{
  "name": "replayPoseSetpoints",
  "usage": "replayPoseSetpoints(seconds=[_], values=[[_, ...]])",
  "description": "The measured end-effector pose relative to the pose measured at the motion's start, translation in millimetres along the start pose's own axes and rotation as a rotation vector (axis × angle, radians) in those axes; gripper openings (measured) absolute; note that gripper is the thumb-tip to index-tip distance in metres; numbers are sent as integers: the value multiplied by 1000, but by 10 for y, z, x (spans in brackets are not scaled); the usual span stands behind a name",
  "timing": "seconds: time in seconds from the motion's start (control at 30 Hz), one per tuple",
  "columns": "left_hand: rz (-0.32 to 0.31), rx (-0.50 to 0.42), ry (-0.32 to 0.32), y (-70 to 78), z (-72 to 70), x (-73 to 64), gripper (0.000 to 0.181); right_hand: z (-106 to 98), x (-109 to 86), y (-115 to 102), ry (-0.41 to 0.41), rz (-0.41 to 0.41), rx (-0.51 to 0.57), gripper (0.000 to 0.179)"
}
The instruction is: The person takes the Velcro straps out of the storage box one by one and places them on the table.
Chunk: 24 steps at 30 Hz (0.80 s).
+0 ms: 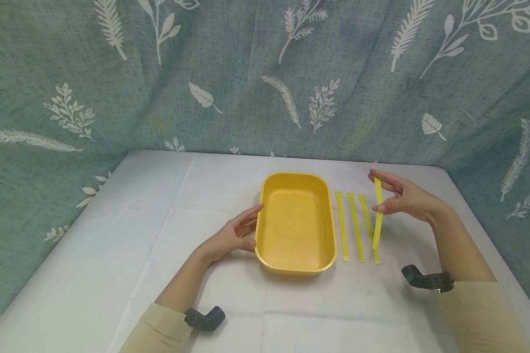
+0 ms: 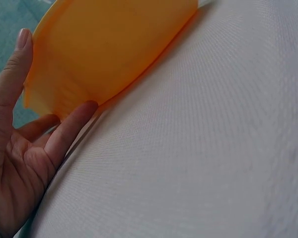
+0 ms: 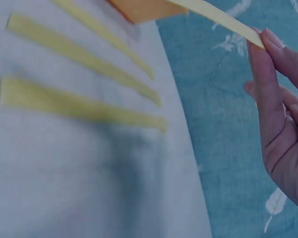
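Note:
Pinched between the thumb and fingers of my right hand (image 1: 404, 197) is a flat yellow strap (image 1: 377, 228), raised above the table and hanging at a slant. In the right wrist view, the pinched end of that strap (image 3: 223, 20) shows a finely toothed edge. Three similar yellow straps (image 1: 355, 228) with slotted far ends lie side by side just left of it; the held one partly covers the nearest. My left hand (image 1: 229, 238) touches the left outer wall of a yellow rectangular tray (image 1: 293, 225), fingers spread along its side. Nothing lies inside the tray.
A white cloth (image 1: 194, 196) covers the table. Behind it and along both sides hangs a green-blue curtain (image 1: 229, 122) with white leaf prints. Dark wrist bands (image 1: 428, 280) are worn over beige sleeves (image 1: 477, 314).

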State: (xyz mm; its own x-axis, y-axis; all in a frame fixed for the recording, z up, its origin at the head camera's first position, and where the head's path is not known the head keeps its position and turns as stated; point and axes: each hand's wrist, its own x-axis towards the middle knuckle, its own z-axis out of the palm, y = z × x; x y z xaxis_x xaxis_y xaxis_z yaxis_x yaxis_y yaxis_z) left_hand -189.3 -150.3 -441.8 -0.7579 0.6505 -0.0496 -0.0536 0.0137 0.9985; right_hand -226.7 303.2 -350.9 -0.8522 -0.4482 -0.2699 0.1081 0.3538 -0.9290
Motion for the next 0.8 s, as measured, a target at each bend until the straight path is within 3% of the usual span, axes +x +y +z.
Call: replayPoseSetpoints(seconds=[0.37, 0.8], values=[[-10, -2, -4, -3, -4, 6, 92, -115, -170, 260, 28, 113, -148, 98], [-16, -4, 6, 10, 1, -3, 95, -78, -117, 534, 39, 73, -103, 96]])
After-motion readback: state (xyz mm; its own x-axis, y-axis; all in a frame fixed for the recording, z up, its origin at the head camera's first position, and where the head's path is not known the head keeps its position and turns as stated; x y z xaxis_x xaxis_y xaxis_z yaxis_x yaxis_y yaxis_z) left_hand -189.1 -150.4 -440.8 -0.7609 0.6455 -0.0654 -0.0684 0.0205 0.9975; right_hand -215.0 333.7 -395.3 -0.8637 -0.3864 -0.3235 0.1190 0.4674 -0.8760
